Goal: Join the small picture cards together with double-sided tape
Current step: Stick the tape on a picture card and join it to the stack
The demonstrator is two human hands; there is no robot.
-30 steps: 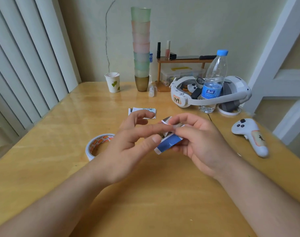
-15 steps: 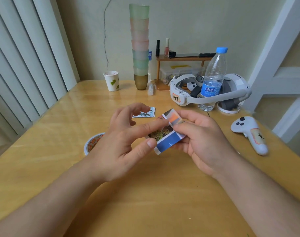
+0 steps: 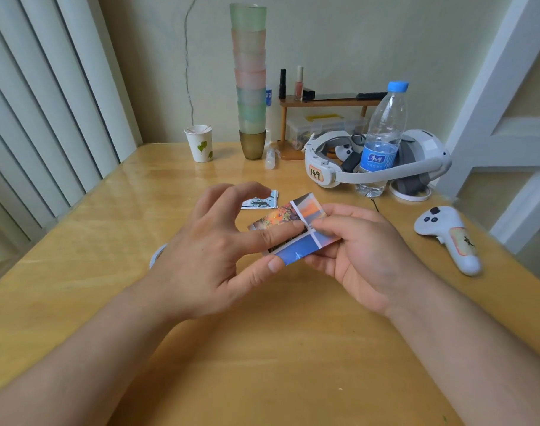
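Holding the joined picture cards point(image 3: 296, 230) just above the bench point(image 3: 275, 348), at the centre of the frame, both hands on them. Right hand point(image 3: 367, 256) closing its grip on the right edge of the cards, thumb on top, fingers underneath. Left hand point(image 3: 213, 256) pinching the left part, forefinger lying across the card faces, thumb at the lower blue corner, other fingers spread and lifted free.

Pressing along the white seams, judging by the forefinger's place. Risking a skewed join here: pressing unevenly, or sliding the forefinger sideways, likely shifting one card before the tape bonds. Also risking a crease, bending thin card between two opposed pinches. Possibly sticking a fingertip to any exposed tape at an edge; not able to tell whether any is exposed.

Leaving more loose cards point(image 3: 260, 203) lying flat on the bench just beyond the left fingers, in the middle of the frame. Hiding most of the tape roll point(image 3: 156, 256) behind the left wrist, only a sliver showing at centre left; reaching for it blind risking a knock.
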